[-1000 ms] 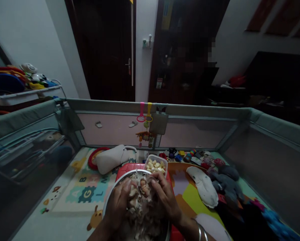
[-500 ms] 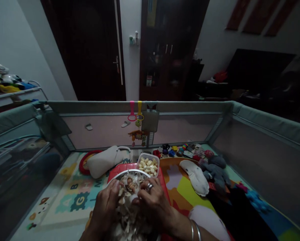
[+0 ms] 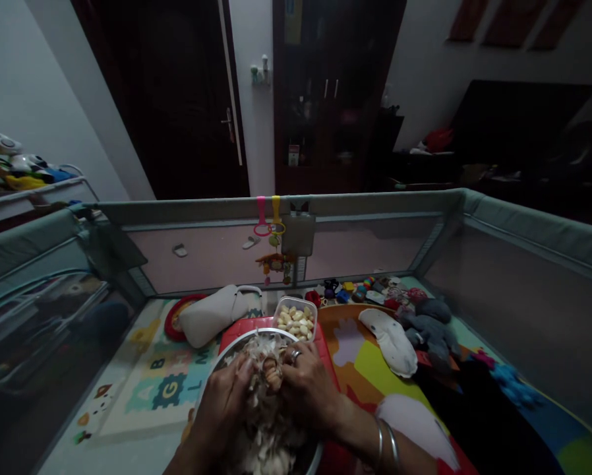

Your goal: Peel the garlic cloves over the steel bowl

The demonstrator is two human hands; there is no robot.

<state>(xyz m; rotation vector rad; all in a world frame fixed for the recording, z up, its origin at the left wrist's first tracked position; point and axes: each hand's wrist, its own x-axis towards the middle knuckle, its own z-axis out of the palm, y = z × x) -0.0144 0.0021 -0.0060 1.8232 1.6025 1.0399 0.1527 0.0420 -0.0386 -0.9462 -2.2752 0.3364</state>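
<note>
A round metal bowl (image 3: 233, 343) sits low in front of me, heaped with pale papery garlic skins (image 3: 264, 435). Brownish unpeeled garlic cloves (image 3: 273, 375) lie among the skins, between my hands. My left hand (image 3: 227, 389) is over the bowl's left side, its fingers closed in the skins. From the right, my right hand (image 3: 308, 379), with a ring, curls its fingers beside the same cloves. What the fingertips pinch is hidden. Just beyond the bowl stands a clear plastic container (image 3: 316, 319) holding several peeled garlic cloves (image 3: 295, 321).
Bowl and container rest on a red surface (image 3: 246, 324). A white bag-like object (image 3: 211, 316) lies left on the letter-printed mat (image 3: 128, 415). To the right are a white spotted cushion (image 3: 389, 340), a grey plush toy (image 3: 432, 330) and small toys. Mesh playpen walls (image 3: 375, 244) enclose everything.
The view has shifted slightly. The white clove seen at my right fingertips is out of sight. My fingers now lie closer around the brown cloves.
</note>
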